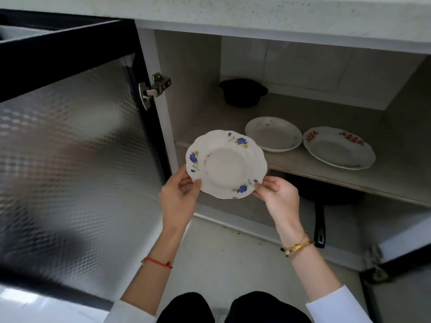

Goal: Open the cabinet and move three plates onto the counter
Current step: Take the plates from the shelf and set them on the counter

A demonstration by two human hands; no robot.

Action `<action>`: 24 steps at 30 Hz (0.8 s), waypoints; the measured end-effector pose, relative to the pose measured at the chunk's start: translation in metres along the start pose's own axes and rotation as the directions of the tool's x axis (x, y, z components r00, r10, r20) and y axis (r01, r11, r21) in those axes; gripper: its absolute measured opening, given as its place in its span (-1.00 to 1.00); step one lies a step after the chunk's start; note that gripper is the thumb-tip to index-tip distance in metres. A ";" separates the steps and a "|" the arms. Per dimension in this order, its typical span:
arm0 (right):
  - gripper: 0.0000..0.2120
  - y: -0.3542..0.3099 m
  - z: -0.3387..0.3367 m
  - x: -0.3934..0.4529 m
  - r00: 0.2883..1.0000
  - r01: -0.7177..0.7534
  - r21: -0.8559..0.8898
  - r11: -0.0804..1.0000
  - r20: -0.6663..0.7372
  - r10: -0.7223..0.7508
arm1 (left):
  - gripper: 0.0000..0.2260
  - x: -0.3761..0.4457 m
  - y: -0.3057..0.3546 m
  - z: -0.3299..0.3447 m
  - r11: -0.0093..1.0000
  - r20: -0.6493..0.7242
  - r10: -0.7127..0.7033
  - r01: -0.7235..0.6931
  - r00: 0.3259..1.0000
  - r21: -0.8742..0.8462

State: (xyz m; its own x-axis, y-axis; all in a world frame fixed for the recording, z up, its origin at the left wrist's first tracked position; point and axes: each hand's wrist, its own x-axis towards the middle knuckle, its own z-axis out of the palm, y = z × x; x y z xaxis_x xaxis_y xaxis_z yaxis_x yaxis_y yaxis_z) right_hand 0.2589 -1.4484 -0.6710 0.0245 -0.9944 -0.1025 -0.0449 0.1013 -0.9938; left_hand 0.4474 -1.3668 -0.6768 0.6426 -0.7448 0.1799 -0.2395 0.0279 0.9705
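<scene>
A white scalloped plate with blue flowers (225,163) hangs in the air in front of the open cabinet. My left hand (179,197) pinches its lower left rim and my right hand (277,194) pinches its lower right rim. Two more plates lie on the cabinet shelf (291,164): a plain white one with faint flowers (273,134) and, to its right, one with red and orange patterns (338,147). The speckled counter (279,12) runs along the top edge of the view.
The cabinet door (70,145), with textured glass in a black frame, stands swung open on the left. A black pot (242,92) sits at the back of the shelf. A black frying pan (321,199) lies under the shelf, its handle pointing outward.
</scene>
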 end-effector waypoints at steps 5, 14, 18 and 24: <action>-0.77 0.002 -0.013 -0.029 0.998 -0.046 0.016 0.999 0.041 0.045 | -0.58 -0.029 0.001 -0.011 0.999 0.008 -0.019 0.019 1.000 -0.035; -0.80 -0.019 -0.019 -0.047 0.995 -0.059 0.009 0.998 0.075 0.058 | -0.54 -0.043 0.029 -0.022 0.996 -0.034 -0.079 0.078 0.996 -0.044; -0.79 -0.049 -0.017 -0.057 0.994 -0.087 -0.003 0.996 0.070 0.087 | -0.56 -0.047 0.063 -0.032 0.987 -0.072 -0.156 0.153 0.985 -0.046; -0.72 -0.113 -0.021 -0.094 0.975 -0.194 -0.029 0.980 0.106 0.196 | -0.57 -0.065 0.134 -0.061 0.951 -0.071 -0.302 0.296 0.951 -0.083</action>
State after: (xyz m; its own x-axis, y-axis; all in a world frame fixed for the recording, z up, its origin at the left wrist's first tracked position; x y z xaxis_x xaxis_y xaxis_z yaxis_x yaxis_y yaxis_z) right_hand 0.2405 -1.3674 -0.5485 0.1211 -0.9464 -0.2996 -0.0776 0.2919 -0.9533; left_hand 0.4177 -1.2744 -0.5484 0.7350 -0.6689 -0.1109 0.0229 -0.1390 0.9900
